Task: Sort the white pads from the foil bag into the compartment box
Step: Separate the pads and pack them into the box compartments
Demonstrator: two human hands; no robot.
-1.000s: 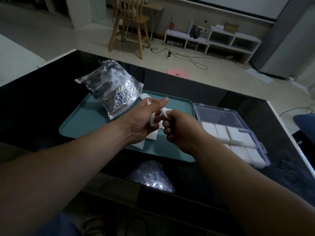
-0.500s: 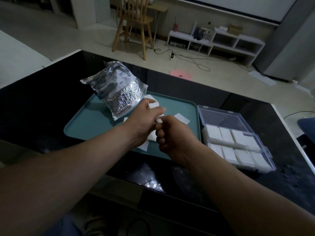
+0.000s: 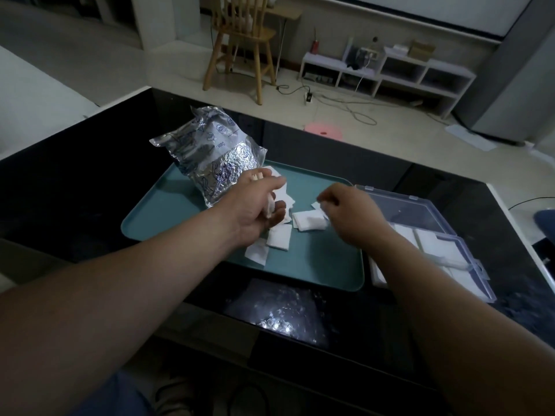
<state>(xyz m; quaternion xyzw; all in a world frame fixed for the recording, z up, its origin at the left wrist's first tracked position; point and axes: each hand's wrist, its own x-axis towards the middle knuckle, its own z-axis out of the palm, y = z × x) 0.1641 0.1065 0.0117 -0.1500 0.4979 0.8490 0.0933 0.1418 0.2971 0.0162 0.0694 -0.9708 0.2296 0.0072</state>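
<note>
The crinkled foil bag (image 3: pixel 210 157) lies at the far left of a teal tray (image 3: pixel 168 217). My left hand (image 3: pixel 255 208) hovers over the tray's middle, fingers curled round a small bunch of white pads (image 3: pixel 271 205). My right hand (image 3: pixel 351 214) is a little to the right, pinching the edge of one white pad (image 3: pixel 310 221) just above the tray. Loose pads (image 3: pixel 279 240) lie on the tray under my left hand. The clear compartment box (image 3: pixel 477 274) stands open to the right of the tray, with white pads (image 3: pixel 435 244) in its compartments; my right forearm hides part of it.
Tray and box sit on a glossy black table (image 3: pixel 75 181). The box's clear lid (image 3: pixel 405 208) lies open at the back. Beyond the table are a wooden chair (image 3: pixel 240 43), a low white shelf (image 3: pixel 387 73), floor cables and a pink stool (image 3: pixel 322 132).
My hands, which were together over the tray, have drawn apart. The right hand moved right with one pad pulled from the bunch; the left still holds the rest.
</note>
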